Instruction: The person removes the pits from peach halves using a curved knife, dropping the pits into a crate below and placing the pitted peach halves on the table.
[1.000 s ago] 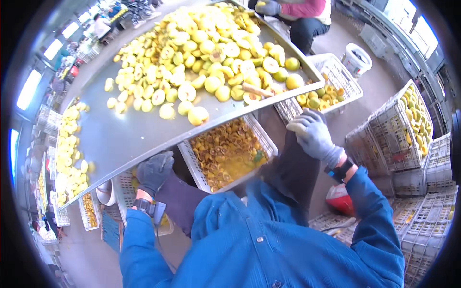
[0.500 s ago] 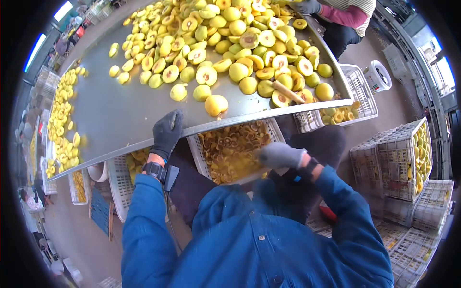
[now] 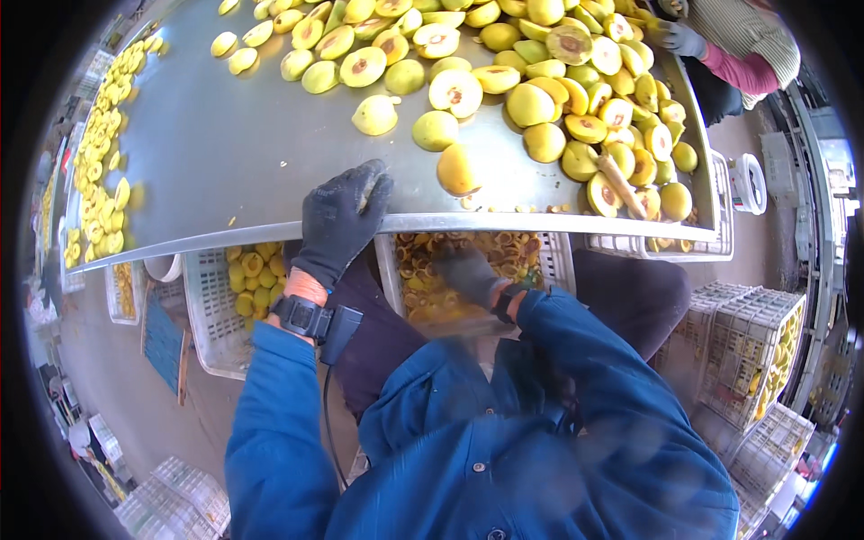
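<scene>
We have the left hand (image 3: pixel 342 220), in a dark glove, over the near rim of the metal tabletop (image 3: pixel 234 171), its fingers bent. A pale patch shows between them, but we cannot tell whether it is something grasped or only a gap. Just right of and ahead of these fingers, well inside the rim, we see a round yellow fruit (image 3: pixel 459 169). Farther ahead and to the right lies the heap of fruit halves (image 3: pixel 540 99), with a brown stick (image 3: pixel 621 186) on its near right part. Far to the left of the same fingers, a band of halves (image 3: pixel 97 171) follows the tabletop's side.

Our right hand (image 3: pixel 468 274) is blurred, below the rim and at the white crate (image 3: pixel 558 261). Its fingers are too smeared for us to tell whether they are clenched, released or holding anything. The crate's cut pieces (image 3: pixel 427 301) lie around and below them; we cannot tell if they touch.

Below and left of the left fingers, we find another crate (image 3: pixel 211 306) with yellow fruit (image 3: pixel 256 279). Far ahead and right, a co-worker's gloved hand (image 3: pixel 684 40) is beside the heap.
</scene>
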`<state>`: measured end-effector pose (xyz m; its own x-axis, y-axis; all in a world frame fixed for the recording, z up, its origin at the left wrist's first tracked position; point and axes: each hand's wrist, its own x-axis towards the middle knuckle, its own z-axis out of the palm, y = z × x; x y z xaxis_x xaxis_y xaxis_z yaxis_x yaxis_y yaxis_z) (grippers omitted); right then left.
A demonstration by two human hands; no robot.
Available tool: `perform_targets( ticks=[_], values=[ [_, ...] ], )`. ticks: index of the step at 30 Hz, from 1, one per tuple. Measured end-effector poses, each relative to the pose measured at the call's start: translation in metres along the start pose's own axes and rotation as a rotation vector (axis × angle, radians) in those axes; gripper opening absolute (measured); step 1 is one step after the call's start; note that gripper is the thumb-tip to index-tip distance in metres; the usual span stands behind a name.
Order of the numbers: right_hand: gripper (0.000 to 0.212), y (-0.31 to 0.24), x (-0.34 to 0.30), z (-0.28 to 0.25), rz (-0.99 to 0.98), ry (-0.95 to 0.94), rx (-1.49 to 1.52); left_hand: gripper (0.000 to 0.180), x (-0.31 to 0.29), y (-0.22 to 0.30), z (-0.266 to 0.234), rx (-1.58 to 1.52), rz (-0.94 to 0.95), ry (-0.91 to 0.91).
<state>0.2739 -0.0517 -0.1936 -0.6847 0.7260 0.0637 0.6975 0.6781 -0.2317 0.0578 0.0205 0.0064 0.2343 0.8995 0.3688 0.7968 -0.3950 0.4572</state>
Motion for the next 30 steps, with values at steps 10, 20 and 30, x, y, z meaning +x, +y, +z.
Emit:
perform_targets(
  ticks=[10, 20, 30],
  values=[
    [0.022, 0.090, -0.005, -0.017, 0.395, -0.175, 0.285, 0.024, 0.001, 0.000, 0.008, -0.039, 0.031, 0.051],
    [0.018, 0.043, -0.075, -0.084, 0.598, -0.198, 0.480, 0.030, -0.007, -0.011, 0.003, 0.047, -0.047, 0.016],
    [0.013, -0.010, -0.066, -0.040, 0.034, -0.144, -0.040, 0.030, -0.002, -0.004, 0.006, 0.117, -0.094, -0.041]
  ],
)
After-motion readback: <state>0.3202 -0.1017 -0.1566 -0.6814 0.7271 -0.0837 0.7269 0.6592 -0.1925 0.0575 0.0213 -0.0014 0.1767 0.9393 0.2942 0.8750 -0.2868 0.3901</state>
